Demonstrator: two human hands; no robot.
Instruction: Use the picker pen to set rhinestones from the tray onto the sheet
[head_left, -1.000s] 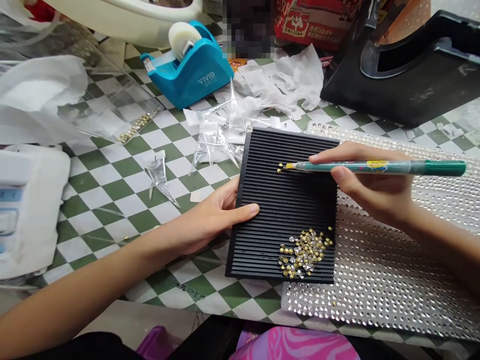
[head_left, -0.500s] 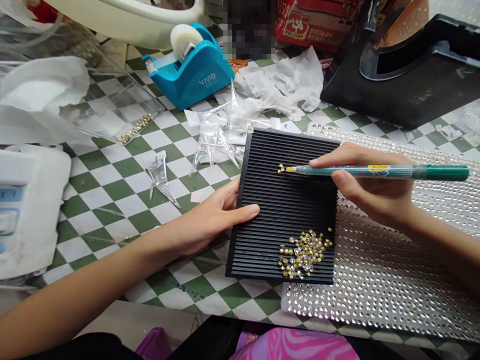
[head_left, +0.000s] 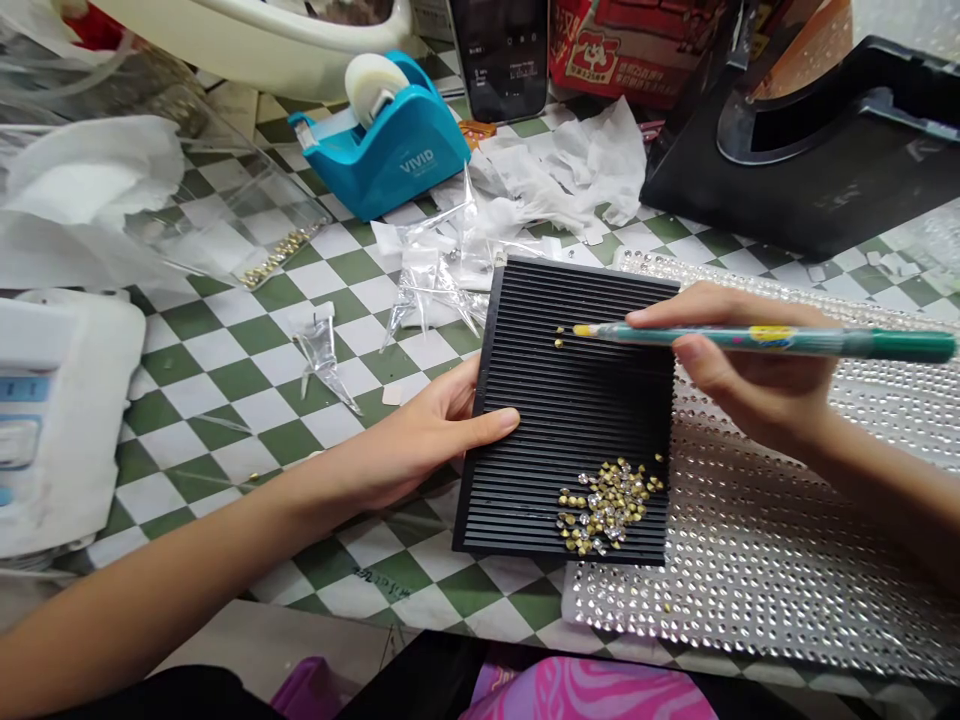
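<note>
Your wax-tipped green pick (head_left: 780, 340) has drawn slightly right, so its yellow tip (head_left: 582, 329) sits just clear of the 2 loose gold-and-clear rhinestones (head_left: 559, 335) near the upper left of the black ridged tray (head_left: 570, 420). Your right hand (head_left: 739, 365) pinches the pick closed between thumb and fingers (head_left: 660, 315), and your left hand (head_left: 442, 425) clamps the tray's left edge, its thumb lying across the ridges and its fingers tucked out of sight beneath. The main pile of rhinestones (head_left: 604, 505) lies near the tray's lower right corner, mixed with gold backs and clear faces showing. If you tilt the tray, that pile could slide along the grooves and spill over the rim onto the studded rhinestone sheet (head_left: 757, 560), where loose stones would be hard to pick out. A careless sweep of the tip could also flick the 2 loose stones away, or a bump from your right wrist could jolt the tray. Keep it level above the checked worktop (head_left: 217, 440).
</note>
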